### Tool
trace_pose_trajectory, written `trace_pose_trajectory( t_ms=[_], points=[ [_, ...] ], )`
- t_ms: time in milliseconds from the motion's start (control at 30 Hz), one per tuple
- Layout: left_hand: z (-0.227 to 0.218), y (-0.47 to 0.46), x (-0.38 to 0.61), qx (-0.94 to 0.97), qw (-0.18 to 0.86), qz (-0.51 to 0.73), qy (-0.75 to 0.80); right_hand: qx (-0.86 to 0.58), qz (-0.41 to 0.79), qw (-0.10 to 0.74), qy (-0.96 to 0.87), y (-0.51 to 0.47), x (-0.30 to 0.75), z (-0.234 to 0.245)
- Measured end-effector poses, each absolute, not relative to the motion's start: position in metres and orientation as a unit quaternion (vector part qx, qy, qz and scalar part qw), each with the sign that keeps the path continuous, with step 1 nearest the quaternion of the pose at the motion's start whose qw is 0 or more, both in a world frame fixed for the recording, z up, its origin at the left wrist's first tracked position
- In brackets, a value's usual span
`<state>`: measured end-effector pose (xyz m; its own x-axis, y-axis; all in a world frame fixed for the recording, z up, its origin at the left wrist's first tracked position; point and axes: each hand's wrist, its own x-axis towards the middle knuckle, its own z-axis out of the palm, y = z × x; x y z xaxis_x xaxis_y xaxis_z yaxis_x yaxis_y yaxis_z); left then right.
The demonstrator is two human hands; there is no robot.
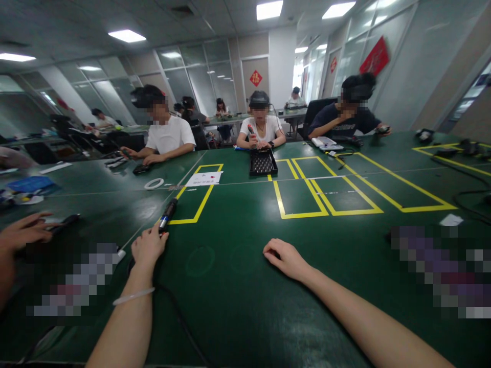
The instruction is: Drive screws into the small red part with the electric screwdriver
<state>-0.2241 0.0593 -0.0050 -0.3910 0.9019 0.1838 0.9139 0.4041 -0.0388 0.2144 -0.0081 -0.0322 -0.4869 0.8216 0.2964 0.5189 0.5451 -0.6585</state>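
At left, my left hand (149,244) is closed around the near end of a black electric screwdriver (168,213) with a blue band, which points away from me. Beneath that wrist a black cable (178,312) runs toward the table's near edge. My right hand (286,255) rests on the green tabletop, its fingers loosely curled together, and nothing shows in it. Bare green surface (226,235) with two faint ring marks lies between my hands.
Yellow tape outlines (303,214) mark the table ahead. A paper sheet (205,178) and a white tape ring (154,184) lie ahead left. Across sits a person (263,128) at a black tray (263,162). Another person's hand (25,230) is close at left. Dark cables (460,194) lie right.
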Motion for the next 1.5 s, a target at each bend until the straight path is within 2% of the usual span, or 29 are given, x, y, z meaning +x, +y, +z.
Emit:
trace_pose_trajectory(
  t_ms=[133,400,533,600,700,833,1000,1233,1400,1500],
  points=[
    [-0.004,0.058,-0.22,-0.548,0.127,-0.048,-0.826,-0.407,0.26,0.303,-0.822,-0.008,0.215,-0.031],
    [0.002,0.055,-0.211,-0.537,0.112,-0.023,-0.836,-0.403,0.257,0.302,-0.825,-0.007,0.217,-0.035],
    [0.006,0.054,-0.193,-0.564,0.156,-0.099,-0.805,-0.406,0.253,0.3,-0.825,-0.007,0.215,-0.033],
    [0.01,0.053,-0.17,-0.614,0.102,-0.167,-0.765,-0.408,0.249,0.297,-0.827,-0.006,0.214,-0.032],
    [0.017,0.047,-0.119,-0.719,-0.076,-0.227,-0.652,-0.406,0.248,0.294,-0.829,-0.006,0.212,-0.032],
    [0.027,0.025,-0.041,-0.822,-0.247,-0.175,-0.482,-0.398,0.289,0.325,-0.808,-0.007,0.212,-0.036],
    [0.031,0.003,0.011,-0.821,-0.411,-0.132,-0.373,-0.365,0.325,0.339,-0.804,-0.011,0.213,-0.036],
    [0.017,0.0,0.011,-0.785,-0.461,-0.173,-0.376,-0.376,0.32,0.329,-0.805,-0.01,0.212,-0.036],
    [0.019,-0.003,0.012,-0.801,-0.409,-0.23,-0.372,-0.388,0.376,0.363,-0.759,-0.007,0.214,-0.036],
    [0.018,-0.006,0.014,-0.819,-0.371,-0.228,-0.374,-0.4,0.376,0.353,-0.758,-0.006,0.215,-0.033]
  ],
)
